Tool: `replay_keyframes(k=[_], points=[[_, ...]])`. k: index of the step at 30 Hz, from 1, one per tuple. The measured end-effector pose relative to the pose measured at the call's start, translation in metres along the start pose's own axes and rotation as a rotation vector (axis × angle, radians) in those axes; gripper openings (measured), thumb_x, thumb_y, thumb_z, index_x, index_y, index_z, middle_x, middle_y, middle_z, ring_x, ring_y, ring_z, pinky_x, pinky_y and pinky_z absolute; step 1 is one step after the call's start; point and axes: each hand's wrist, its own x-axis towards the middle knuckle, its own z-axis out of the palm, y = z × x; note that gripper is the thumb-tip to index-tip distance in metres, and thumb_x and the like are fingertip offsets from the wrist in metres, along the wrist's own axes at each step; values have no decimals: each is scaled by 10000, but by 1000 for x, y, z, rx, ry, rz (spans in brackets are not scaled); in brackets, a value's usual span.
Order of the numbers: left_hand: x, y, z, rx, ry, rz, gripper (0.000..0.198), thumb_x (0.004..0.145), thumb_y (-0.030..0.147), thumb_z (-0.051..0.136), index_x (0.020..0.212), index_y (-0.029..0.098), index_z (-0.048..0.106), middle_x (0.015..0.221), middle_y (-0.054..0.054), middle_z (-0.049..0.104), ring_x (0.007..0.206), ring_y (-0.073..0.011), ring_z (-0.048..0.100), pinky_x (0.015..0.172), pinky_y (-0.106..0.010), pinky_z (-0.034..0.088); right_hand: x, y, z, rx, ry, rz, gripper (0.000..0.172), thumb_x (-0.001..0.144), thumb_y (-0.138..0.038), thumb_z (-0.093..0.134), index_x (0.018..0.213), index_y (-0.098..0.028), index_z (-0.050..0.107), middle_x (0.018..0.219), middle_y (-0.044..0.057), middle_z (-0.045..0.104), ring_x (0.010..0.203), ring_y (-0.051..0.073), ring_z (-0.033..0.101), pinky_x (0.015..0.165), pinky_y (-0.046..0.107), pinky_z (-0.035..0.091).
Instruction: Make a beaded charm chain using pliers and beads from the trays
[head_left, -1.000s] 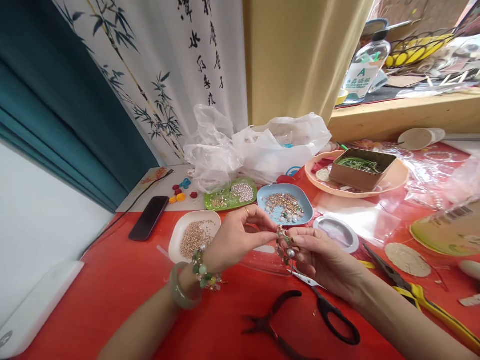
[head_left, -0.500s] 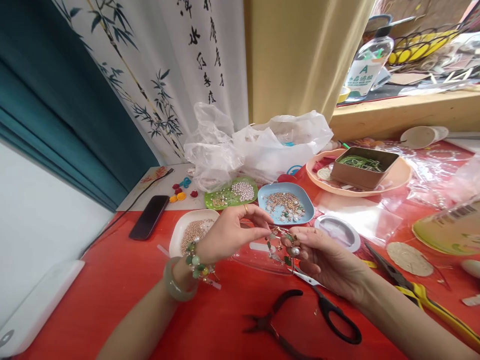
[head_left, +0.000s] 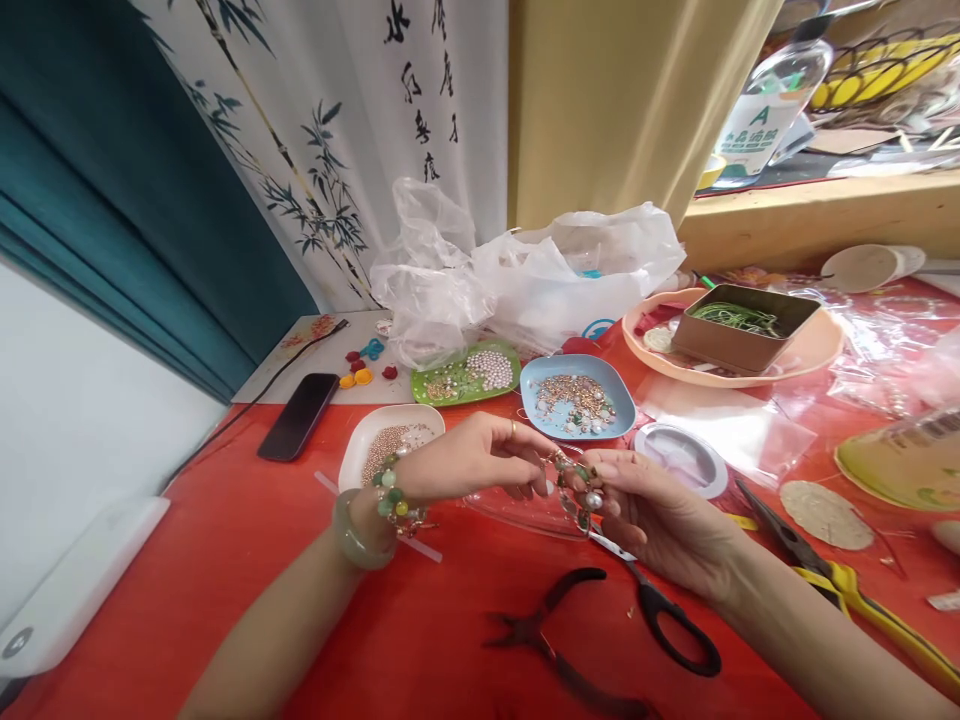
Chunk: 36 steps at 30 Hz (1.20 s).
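A beaded strand [head_left: 574, 475] with green beads and a pearl hangs between my two hands, above the middle of the red tabletop. My right hand [head_left: 660, 500] pinches it between thumb and fingers, the white pearl showing at the fingertips. My left hand [head_left: 476, 455] has thumb and forefinger close together at the strand's left side; the exact contact is partly hidden. Below the strand lies a clear reddish dish [head_left: 517, 510], mostly covered by my hands. A jade bangle [head_left: 356, 535] and a green bead bracelet [head_left: 390, 490] circle my left wrist.
Behind my hands stand a cream bead dish [head_left: 352, 440], a green tray [head_left: 457, 385] and a blue dish [head_left: 536, 390]. Scissors [head_left: 679, 630], black pliers [head_left: 532, 630] and yellow-handled pliers [head_left: 847, 590] lie in front and right. A phone [head_left: 298, 415] rests at left.
My left fingers have loosened and shifted slightly at the strand, the thumb lower than before. My right hand keeps its pinch. The view has tilted down and shifted a little.
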Motion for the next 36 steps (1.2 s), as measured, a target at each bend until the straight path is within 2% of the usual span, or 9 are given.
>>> replay_keyframes(k=[4, 9, 13, 16, 20, 26, 31, 33, 36], points=[[2, -3, -1, 4, 43, 11, 181, 721, 138, 568, 862, 105, 675, 738, -58, 692, 667, -124, 619, 668, -267, 508, 1, 0, 1, -8, 22, 23, 177, 586, -219, 750, 656, -91, 650, 508, -17, 554, 417, 23, 479, 310, 72, 331], [2, -3, 1, 107, 121, 36, 209, 751, 122, 538, 897, 123, 688, 851, -82, 712, 805, -155, 647, 746, -277, 506, 1, 0, 2, -30, 15, 14, 178, 582, -243, 754, 626, -106, 648, 509, -24, 549, 402, 15, 462, 305, 70, 319], [1, 0, 3, 150, 229, 101, 218, 767, 159, 554, 942, 126, 679, 898, -94, 705, 856, -165, 643, 796, -285, 492, 0, -1, 4, -108, -6, -32, 172, 607, -246, 745, 563, -126, 630, 528, -19, 562, 448, 27, 495, 327, 72, 331], [1, 1, 6, 155, 352, 171, 207, 763, 210, 586, 923, 128, 689, 907, -93, 701, 865, -172, 637, 820, -291, 479, -1, -2, 6, -158, 11, -45, 172, 603, -244, 751, 565, -135, 624, 548, -16, 584, 434, 19, 481, 356, 84, 352], [2, -2, 11, 49, 458, 194, 190, 717, 257, 652, 861, 146, 705, 882, -72, 707, 878, -179, 631, 824, -286, 475, -1, 0, 9, -262, 59, -84, 188, 602, -263, 750, 564, -135, 618, 523, -21, 584, 408, 15, 452, 388, 110, 366], [1, -4, 15, -217, 426, 204, 208, 673, 206, 696, 876, 162, 676, 757, -24, 709, 775, -148, 649, 750, -257, 497, -2, 2, 11, -516, 95, -175, 198, 648, -310, 708, 587, -151, 607, 559, 2, 629, 494, 65, 537, 481, 171, 427], [0, -2, 14, -234, 396, 220, 258, 705, 170, 661, 956, 140, 611, 748, -22, 699, 717, -132, 649, 712, -247, 508, -9, -9, 16, -822, 221, -272, 213, 683, -362, 656, 634, -165, 589, 917, 77, 676, 578, 115, 621, 522, 237, 495], [-1, 1, 15, -202, 405, 214, 257, 717, 163, 646, 968, 131, 603, 766, -30, 702, 721, -131, 650, 708, -239, 513, -13, -14, 17, -945, 266, -375, 217, 709, -369, 627, 630, -170, 590, 953, 77, 673, 614, 130, 638, 564, 254, 514], [-3, 4, 19, -133, 425, 179, 254, 721, 156, 636, 970, 120, 605, 790, -44, 712, 743, -137, 654, 728, -239, 516, -20, -17, 19, -1160, 349, -611, 166, 750, -330, 586, 676, -186, 620, 800, 51, 698, 643, 150, 639, 551, 253, 510]])
